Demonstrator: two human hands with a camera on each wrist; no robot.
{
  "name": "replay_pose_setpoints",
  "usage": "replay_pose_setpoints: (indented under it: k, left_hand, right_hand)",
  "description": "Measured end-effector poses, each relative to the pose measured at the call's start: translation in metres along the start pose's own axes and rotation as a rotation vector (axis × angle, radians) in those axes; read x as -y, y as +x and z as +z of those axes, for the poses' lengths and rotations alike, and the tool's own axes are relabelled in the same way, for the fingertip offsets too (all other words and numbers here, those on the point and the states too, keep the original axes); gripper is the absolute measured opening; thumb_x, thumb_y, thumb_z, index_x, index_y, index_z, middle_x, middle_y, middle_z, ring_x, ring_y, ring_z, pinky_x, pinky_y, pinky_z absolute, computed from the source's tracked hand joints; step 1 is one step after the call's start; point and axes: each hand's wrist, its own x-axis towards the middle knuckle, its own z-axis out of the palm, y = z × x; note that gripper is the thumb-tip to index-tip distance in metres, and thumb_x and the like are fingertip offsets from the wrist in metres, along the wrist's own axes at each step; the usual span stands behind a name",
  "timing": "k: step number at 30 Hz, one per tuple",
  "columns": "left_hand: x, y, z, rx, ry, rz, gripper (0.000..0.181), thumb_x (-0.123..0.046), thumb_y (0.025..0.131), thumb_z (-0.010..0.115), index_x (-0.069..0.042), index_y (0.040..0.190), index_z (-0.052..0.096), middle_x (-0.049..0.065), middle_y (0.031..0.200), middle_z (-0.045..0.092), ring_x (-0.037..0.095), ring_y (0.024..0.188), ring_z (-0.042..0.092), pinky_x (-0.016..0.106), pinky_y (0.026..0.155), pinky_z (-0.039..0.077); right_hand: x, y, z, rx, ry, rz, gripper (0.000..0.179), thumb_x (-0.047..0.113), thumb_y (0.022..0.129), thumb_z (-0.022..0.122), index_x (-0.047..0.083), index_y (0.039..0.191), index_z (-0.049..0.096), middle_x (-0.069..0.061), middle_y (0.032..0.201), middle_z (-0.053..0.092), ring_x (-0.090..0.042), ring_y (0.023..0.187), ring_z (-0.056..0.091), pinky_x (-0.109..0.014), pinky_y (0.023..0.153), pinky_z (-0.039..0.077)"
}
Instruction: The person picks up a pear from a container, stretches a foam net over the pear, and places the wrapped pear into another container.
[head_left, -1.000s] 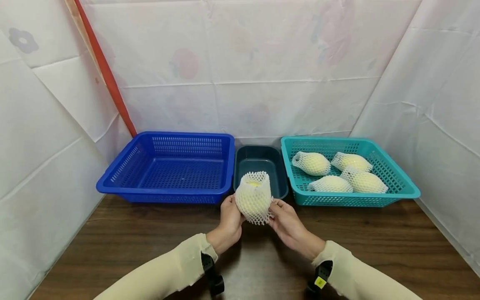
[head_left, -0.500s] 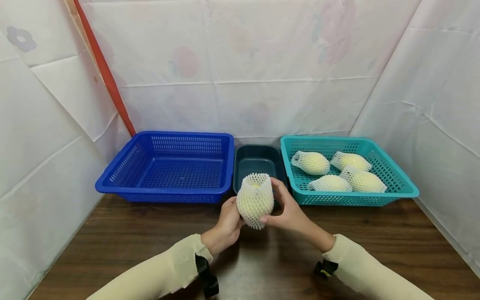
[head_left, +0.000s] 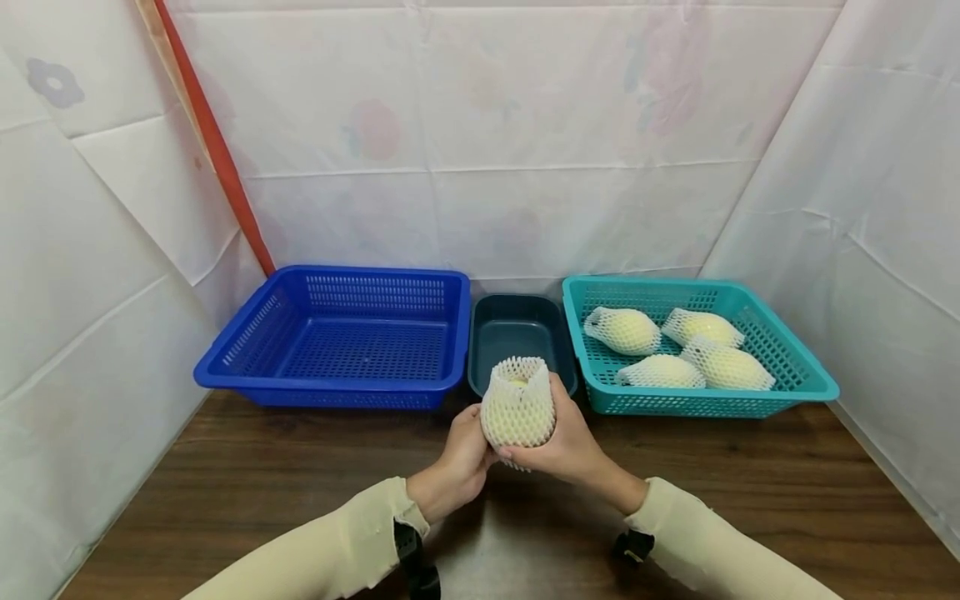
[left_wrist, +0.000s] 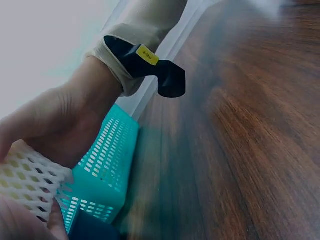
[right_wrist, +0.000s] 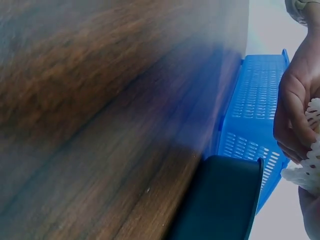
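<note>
A pale yellow fruit in a white foam net sleeve (head_left: pixel 517 417) is held upright between both hands over the table, in front of the small dark tray. My left hand (head_left: pixel 459 457) grips the sleeve's lower left side, its fingers partly hidden behind it. Around the right side curls my right hand (head_left: pixel 576 443), the thumb across the lower front. The net's open top points up, with a bit of yellow showing inside. In the left wrist view the foam net (left_wrist: pixel 30 180) lies between the hands; the right wrist view catches only its edge.
At the left stands a blue perforated basket (head_left: pixel 330 385). A small dark teal tray (head_left: pixel 517 304) sits in the middle. The turquoise basket (head_left: pixel 675 403) at the right holds several netted yellow fruits (head_left: pixel 626 330). White cloth hangs behind and at both sides of the wooden table (head_left: pixel 300 467).
My right hand has gone from pinching the net's lower right edge to wrapping around the fruit's side. Fruit and hands have come slightly lower and to the right.
</note>
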Motion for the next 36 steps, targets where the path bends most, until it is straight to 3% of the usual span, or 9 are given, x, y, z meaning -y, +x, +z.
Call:
replay_pose_setpoints:
  k: [7, 15, 19, 23, 28, 32, 36]
  left_hand:
    - [-0.004, 0.002, 0.0, 0.091, 0.019, -0.001, 0.018, -0.015, 0.102, 0.042, -0.001, 0.105, 0.053, 0.0, 0.076, 0.06, 0.007, 0.067, 0.058, 0.023, 0.062, 0.048]
    - [-0.026, 0.005, 0.001, 0.182, 0.058, 0.043, 0.024, -0.012, 0.103, 0.037, 0.005, 0.113, 0.051, 0.006, 0.089, 0.064, 0.016, 0.083, 0.064, 0.038, 0.08, 0.053]
    - [-0.045, 0.005, 0.001, 0.172, 0.067, 0.091, 0.021, -0.007, 0.101, 0.035, 0.004, 0.114, 0.048, 0.01, 0.091, 0.062, 0.02, 0.085, 0.064, 0.042, 0.082, 0.052]
    - [-0.068, 0.008, -0.005, 0.15, 0.146, 0.201, 0.02, -0.004, 0.1, 0.038, 0.004, 0.114, 0.05, 0.013, 0.092, 0.062, 0.021, 0.087, 0.063, 0.042, 0.08, 0.053]
    - [-0.094, 0.017, -0.022, 0.105, 0.431, 0.377, 0.019, -0.007, 0.099, 0.045, 0.001, 0.113, 0.054, 0.017, 0.099, 0.063, 0.022, 0.095, 0.06, 0.043, 0.084, 0.05]
    - [-0.105, 0.028, -0.045, 0.119, 0.776, 0.507, 0.021, -0.017, 0.1, 0.05, -0.003, 0.113, 0.057, 0.015, 0.106, 0.062, 0.024, 0.099, 0.056, 0.042, 0.083, 0.045]
    - [-0.106, 0.036, -0.066, 0.096, 1.147, 0.607, 0.024, -0.026, 0.1, 0.05, -0.007, 0.111, 0.061, 0.007, 0.103, 0.062, 0.022, 0.092, 0.054, 0.04, 0.079, 0.044]
  right_hand:
    - [0.007, 0.005, -0.009, -0.016, -0.008, -0.003, 0.086, 0.006, 0.063, 0.085, 0.0, 0.134, 0.037, -0.013, 0.12, 0.054, -0.025, 0.099, 0.053, -0.034, 0.083, 0.047]
    - [0.033, 0.031, -0.043, -0.016, 0.007, 0.079, 0.089, 0.003, 0.067, 0.081, 0.001, 0.14, 0.03, -0.018, 0.124, 0.046, -0.03, 0.103, 0.051, -0.044, 0.082, 0.047]
    - [0.045, 0.048, -0.067, -0.007, -0.043, 0.064, 0.084, -0.002, 0.069, 0.079, 0.0, 0.137, 0.028, -0.02, 0.125, 0.043, -0.033, 0.104, 0.051, -0.046, 0.08, 0.049]
    - [0.052, 0.064, -0.093, -0.011, -0.164, 0.038, 0.082, -0.003, 0.069, 0.08, -0.002, 0.134, 0.029, -0.02, 0.125, 0.044, -0.034, 0.103, 0.052, -0.048, 0.076, 0.05]
    - [0.05, 0.08, -0.125, -0.01, -0.353, -0.012, 0.083, 0.002, 0.067, 0.083, -0.004, 0.133, 0.032, -0.021, 0.122, 0.047, -0.035, 0.1, 0.054, -0.05, 0.075, 0.049]
    - [0.041, 0.087, -0.146, 0.022, -0.47, -0.024, 0.084, 0.005, 0.066, 0.085, -0.004, 0.131, 0.032, -0.021, 0.121, 0.049, -0.034, 0.096, 0.056, -0.049, 0.072, 0.05]
    - [0.027, 0.091, -0.163, 0.085, -0.536, -0.024, 0.083, 0.004, 0.065, 0.085, -0.003, 0.13, 0.032, -0.022, 0.118, 0.051, -0.034, 0.092, 0.057, -0.047, 0.067, 0.051]
